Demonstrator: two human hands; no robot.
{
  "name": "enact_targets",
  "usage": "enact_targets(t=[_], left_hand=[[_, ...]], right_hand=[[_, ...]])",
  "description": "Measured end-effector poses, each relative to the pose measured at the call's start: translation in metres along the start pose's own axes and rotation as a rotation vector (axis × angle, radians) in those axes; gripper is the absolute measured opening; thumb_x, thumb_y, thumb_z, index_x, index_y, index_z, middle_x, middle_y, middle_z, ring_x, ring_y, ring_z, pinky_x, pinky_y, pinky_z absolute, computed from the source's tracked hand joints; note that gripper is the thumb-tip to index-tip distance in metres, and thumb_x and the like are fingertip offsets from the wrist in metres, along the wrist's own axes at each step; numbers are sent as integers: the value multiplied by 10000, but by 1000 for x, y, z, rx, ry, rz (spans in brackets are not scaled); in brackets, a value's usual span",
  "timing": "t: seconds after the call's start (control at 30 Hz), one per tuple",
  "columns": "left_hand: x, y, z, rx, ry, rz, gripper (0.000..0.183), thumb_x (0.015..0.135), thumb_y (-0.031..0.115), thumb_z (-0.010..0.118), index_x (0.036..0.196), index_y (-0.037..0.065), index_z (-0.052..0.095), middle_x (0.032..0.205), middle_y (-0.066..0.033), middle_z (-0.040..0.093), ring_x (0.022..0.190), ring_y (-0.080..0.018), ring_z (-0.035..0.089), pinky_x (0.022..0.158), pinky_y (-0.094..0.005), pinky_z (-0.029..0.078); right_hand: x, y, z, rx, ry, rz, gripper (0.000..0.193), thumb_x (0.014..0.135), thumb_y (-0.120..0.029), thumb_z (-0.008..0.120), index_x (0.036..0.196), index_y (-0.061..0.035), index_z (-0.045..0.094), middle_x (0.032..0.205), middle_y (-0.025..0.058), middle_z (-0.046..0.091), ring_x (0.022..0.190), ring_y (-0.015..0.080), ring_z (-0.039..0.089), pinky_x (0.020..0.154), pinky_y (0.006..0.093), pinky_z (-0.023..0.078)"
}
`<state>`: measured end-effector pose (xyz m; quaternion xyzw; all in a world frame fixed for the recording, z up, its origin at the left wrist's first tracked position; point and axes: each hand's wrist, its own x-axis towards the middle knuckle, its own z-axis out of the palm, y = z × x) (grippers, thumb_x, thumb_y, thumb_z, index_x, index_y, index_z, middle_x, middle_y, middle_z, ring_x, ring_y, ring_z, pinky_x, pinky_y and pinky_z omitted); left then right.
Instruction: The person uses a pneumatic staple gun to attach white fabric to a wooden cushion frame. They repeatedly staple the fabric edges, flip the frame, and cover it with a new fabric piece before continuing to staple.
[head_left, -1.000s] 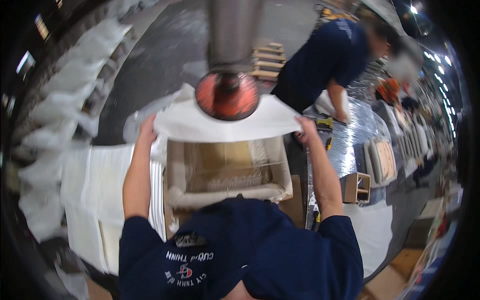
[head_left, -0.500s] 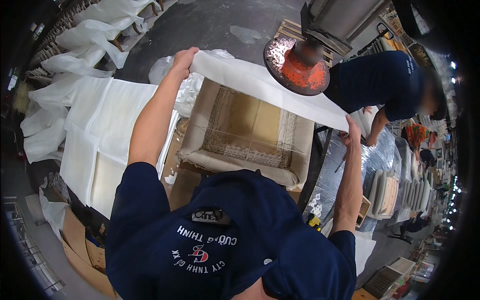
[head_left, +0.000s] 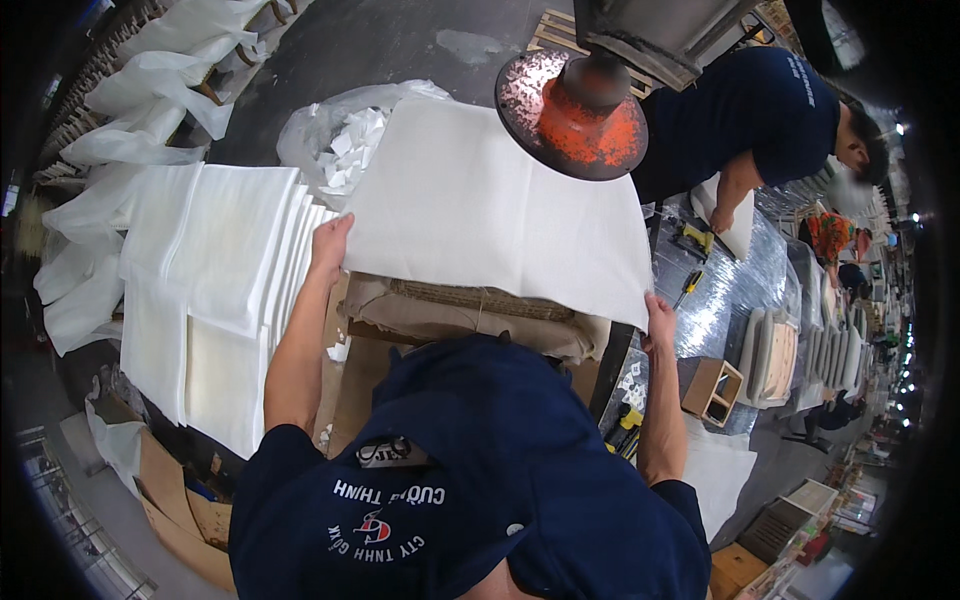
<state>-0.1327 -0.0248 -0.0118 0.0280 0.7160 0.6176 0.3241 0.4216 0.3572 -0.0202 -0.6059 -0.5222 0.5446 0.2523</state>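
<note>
A wide white padding sheet lies spread over a fabric-covered seat frame, whose near edge still shows below it. My left hand is closed on the sheet's near left corner. At the near right corner, my right hand pinches the sheet between thumb and fingers. Beneath the sheet, the inside of the frame is hidden; only a strip of brown lining and beige fabric shows along the near side.
A stack of white pads stands at the left, with a clear bag of white scraps behind. An orange round-based machine part overhangs the far side. At right, a co-worker handles a pad near yellow-handled tools and a wooden box.
Both hands have come nearer to me, drawing the sheet's near edge down over the frame. Its opening, visible before, is now covered. The co-worker's arm has shifted slightly left.
</note>
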Motion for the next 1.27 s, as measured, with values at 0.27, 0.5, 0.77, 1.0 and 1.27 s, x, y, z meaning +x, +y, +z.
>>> enact_targets(t=[0.27,0.5,0.77,1.0,1.27], left_hand=[[9,-8,-10,135,-17,35,387,1015,298,640,1139,-65,688,976,-68,730,839,-116,632,789,-291,505],[-13,-43,-38,155,5,76,388,1033,322,622,1129,-48,683,951,-53,727,821,-96,636,770,-267,504],[-42,-72,-35,122,74,113,358,1036,312,609,1068,-32,703,790,20,633,718,-60,518,666,-277,445],[-68,-78,-43,157,84,101,376,1033,333,611,930,-25,662,694,44,514,667,-61,433,604,-287,390],[-73,-115,-64,380,154,88,401,1016,363,632,960,-32,663,694,7,526,679,-78,445,616,-293,397]], right_hand=[[-10,-19,12,3,-31,1,258,981,-299,693,996,-42,712,850,24,702,695,105,614,607,269,483],[-11,1,15,-9,-60,-2,235,990,-248,684,1021,-16,702,860,22,698,720,112,630,642,259,498],[-21,21,7,85,-118,39,226,995,-254,683,1004,-29,695,854,21,697,724,118,640,635,268,502],[-31,42,5,17,-76,32,236,995,-247,690,997,-11,697,894,32,705,788,113,639,714,268,509],[-43,84,-10,-228,-71,68,335,985,-273,700,1074,50,715,950,62,719,841,127,626,779,285,508]])
